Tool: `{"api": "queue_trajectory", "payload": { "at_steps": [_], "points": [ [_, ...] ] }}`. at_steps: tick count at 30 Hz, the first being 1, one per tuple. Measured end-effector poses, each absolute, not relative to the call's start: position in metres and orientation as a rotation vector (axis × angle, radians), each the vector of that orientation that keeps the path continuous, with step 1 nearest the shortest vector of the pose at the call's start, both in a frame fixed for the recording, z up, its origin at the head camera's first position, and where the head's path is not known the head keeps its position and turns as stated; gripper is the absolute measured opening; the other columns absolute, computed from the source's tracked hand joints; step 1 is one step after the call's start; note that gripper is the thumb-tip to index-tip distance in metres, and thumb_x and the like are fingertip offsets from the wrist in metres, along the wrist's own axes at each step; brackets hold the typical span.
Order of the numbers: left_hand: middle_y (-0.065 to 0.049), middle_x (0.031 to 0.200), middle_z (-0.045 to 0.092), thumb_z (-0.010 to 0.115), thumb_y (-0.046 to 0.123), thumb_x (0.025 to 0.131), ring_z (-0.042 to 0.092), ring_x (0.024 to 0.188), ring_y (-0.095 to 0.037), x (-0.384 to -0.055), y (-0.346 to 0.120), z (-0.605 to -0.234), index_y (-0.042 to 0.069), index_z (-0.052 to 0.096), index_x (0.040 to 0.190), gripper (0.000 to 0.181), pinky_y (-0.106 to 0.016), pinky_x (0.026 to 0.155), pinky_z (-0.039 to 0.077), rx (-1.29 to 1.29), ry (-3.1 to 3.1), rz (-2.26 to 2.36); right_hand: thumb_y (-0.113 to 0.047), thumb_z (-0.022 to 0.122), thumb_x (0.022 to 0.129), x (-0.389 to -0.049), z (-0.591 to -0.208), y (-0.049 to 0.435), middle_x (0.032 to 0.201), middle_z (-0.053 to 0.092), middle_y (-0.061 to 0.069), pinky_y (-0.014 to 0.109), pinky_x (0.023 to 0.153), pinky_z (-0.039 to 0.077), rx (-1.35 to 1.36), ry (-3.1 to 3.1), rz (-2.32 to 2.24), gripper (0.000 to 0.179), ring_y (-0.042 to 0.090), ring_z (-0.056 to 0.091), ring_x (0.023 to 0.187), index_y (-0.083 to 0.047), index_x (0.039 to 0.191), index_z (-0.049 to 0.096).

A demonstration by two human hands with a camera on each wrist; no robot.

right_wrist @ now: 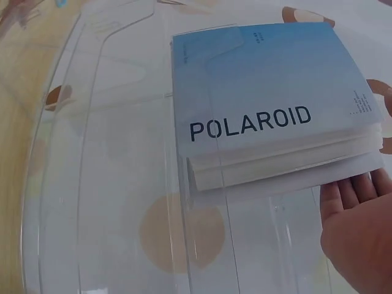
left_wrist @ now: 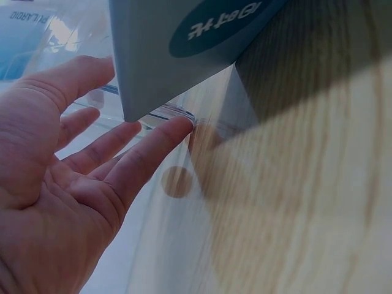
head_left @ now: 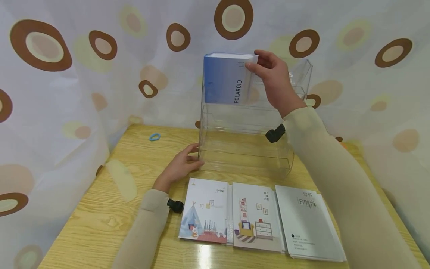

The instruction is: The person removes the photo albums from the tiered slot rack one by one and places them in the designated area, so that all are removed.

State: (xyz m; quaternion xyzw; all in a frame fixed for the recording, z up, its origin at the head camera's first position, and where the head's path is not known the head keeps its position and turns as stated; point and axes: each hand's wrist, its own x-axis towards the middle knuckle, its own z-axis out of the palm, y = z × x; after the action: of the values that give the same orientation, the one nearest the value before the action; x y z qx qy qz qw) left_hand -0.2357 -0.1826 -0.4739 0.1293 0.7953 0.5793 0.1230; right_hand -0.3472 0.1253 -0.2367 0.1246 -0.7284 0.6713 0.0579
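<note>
A blue book [head_left: 225, 80] with POLAROID on its cover stands in the top tier at the left of a clear acrylic rack [head_left: 246, 162]. My right hand [head_left: 273, 76] pinches its upper right corner, the thumb on the front cover and the fingers behind. White page edges show along the side of the book [right_wrist: 263, 92] in the right wrist view. Low on the rack's left side, my left hand [head_left: 179, 166] rests its fingertips against the clear panel. In the left wrist view its fingers [left_wrist: 150, 156] are spread and fairly straight, partly behind a booklet's corner.
Before the rack lie a booklet with a tent picture [head_left: 205, 213], one with an armchair picture [head_left: 256, 220] and a plain whitish one [head_left: 309, 224]. A blue ring [head_left: 155, 137] lies at the table's back left. A patterned cloth [head_left: 188, 71] hangs behind.
</note>
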Motion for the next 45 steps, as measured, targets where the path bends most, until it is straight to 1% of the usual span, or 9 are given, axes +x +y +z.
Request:
{"api": "queue_trajectory", "payload": {
  "at_steps": [3,8,12,21,28,33,39,45],
  "points": [
    [-0.018,0.175,0.042,0.072,0.015,0.112,0.058,0.152,-0.043,-0.236,-0.182,-0.474,0.019,0.033,0.177,0.076,-0.048,0.110,0.065,0.380,2.318,1.696,-0.027,0.078,0.107,-0.351,-0.236,0.122,0.137,0.067,-0.002,0.037,0.132,0.042,0.391,-2.168,2.107,0.057,0.020,0.062,0.130,-0.018,0.160,0.059],
    [-0.017,0.175,0.041,0.072,0.016,0.112,0.059,0.152,-0.043,-0.237,-0.181,-0.476,0.020,0.033,0.177,0.077,-0.047,0.110,0.065,0.380,2.320,1.693,-0.021,0.077,0.107,-0.356,-0.239,0.118,0.132,0.070,0.000,0.038,0.128,0.045,0.412,-2.080,2.211,0.043,0.022,0.064,0.127,-0.014,0.148,0.066],
    [-0.017,0.175,0.041,0.072,0.016,0.112,0.059,0.152,-0.042,-0.237,-0.181,-0.476,0.020,0.033,0.177,0.077,-0.047,0.110,0.066,0.368,2.322,1.690,-0.022,0.077,0.107,-0.360,-0.240,0.115,0.132,0.069,0.000,0.038,0.127,0.046,0.408,-2.063,2.247,0.036,0.023,0.063,0.126,-0.016,0.142,0.068],
    [-0.016,0.174,0.042,0.072,0.015,0.111,0.059,0.151,-0.042,-0.234,-0.181,-0.473,0.021,0.034,0.177,0.076,-0.048,0.110,0.065,0.352,2.319,1.702,-0.029,0.079,0.107,-0.363,-0.238,0.107,0.134,0.069,-0.001,0.042,0.127,0.047,0.362,-2.107,2.245,0.034,0.023,0.063,0.128,-0.020,0.139,0.072],
    [-0.016,0.174,0.042,0.072,0.014,0.111,0.060,0.150,-0.042,-0.235,-0.181,-0.474,0.021,0.033,0.177,0.076,-0.047,0.109,0.066,0.349,2.320,1.698,-0.024,0.082,0.104,-0.364,-0.239,0.100,0.127,0.071,-0.001,0.042,0.121,0.046,0.307,-2.022,2.296,0.031,0.022,0.063,0.124,-0.018,0.134,0.076],
    [-0.016,0.174,0.042,0.072,0.014,0.111,0.061,0.149,-0.041,-0.234,-0.181,-0.473,0.021,0.033,0.177,0.077,-0.047,0.109,0.066,0.345,2.325,1.695,-0.024,0.083,0.104,-0.363,-0.240,0.097,0.125,0.072,-0.002,0.043,0.120,0.045,0.284,-1.989,2.310,0.031,0.022,0.063,0.123,-0.017,0.133,0.076],
    [-0.015,0.174,0.042,0.072,0.015,0.111,0.060,0.150,-0.041,-0.234,-0.182,-0.472,0.021,0.033,0.177,0.076,-0.046,0.109,0.066,0.346,2.322,1.697,-0.024,0.083,0.104,-0.363,-0.239,0.095,0.124,0.072,-0.002,0.043,0.120,0.044,0.279,-1.958,2.329,0.022,0.022,0.063,0.123,-0.020,0.125,0.078],
    [-0.017,0.175,0.041,0.072,0.014,0.112,0.059,0.151,-0.042,-0.235,-0.182,-0.474,0.020,0.032,0.177,0.077,-0.046,0.109,0.066,0.356,2.326,1.691,-0.024,0.083,0.104,-0.361,-0.239,0.095,0.123,0.072,-0.002,0.041,0.119,0.044,0.254,-1.938,2.336,0.020,0.021,0.063,0.123,-0.019,0.123,0.079]
  ]
}}
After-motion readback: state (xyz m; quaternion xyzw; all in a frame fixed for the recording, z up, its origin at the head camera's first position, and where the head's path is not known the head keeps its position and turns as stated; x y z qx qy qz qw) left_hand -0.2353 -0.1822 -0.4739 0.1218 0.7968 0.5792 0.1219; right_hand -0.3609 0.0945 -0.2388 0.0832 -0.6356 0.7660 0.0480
